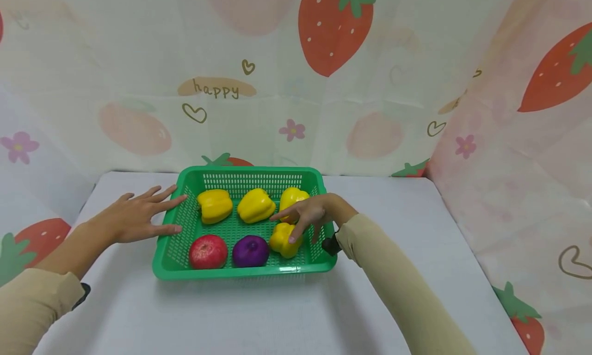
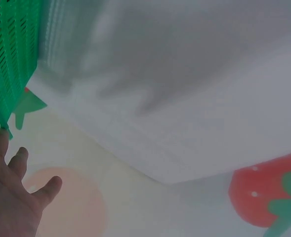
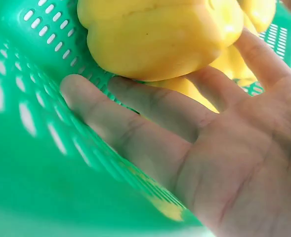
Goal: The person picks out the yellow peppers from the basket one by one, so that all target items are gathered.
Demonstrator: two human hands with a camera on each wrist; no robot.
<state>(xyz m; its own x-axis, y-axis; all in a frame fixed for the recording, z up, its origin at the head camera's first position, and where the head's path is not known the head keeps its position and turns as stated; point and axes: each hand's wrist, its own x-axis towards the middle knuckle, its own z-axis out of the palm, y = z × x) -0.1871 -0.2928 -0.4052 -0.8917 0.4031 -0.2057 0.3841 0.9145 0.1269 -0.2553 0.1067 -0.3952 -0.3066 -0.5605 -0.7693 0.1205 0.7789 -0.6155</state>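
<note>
A green basket (image 1: 245, 273) holds several yellow bell peppers (image 1: 215, 206), a red round fruit (image 1: 208, 252) and a purple round one (image 1: 251, 251). Over the basket's left rim my left hand (image 1: 139, 217) is spread, palm down; in the left wrist view its fingers (image 2: 0, 140) are at the basket's edge. My right hand (image 1: 316, 211) reaches in at the right side, above and beside two peppers. The right wrist view has this hand (image 3: 224, 143) with extended fingers between a yellow pepper (image 3: 150, 39) and the basket wall (image 3: 61, 187), not curled round the pepper.
The basket stands on a white-covered table (image 1: 208, 314). Behind it and at the sides hangs a cloth (image 1: 287, 98) printed with strawberries, flowers and hearts. The table's right edge meets the side cloth.
</note>
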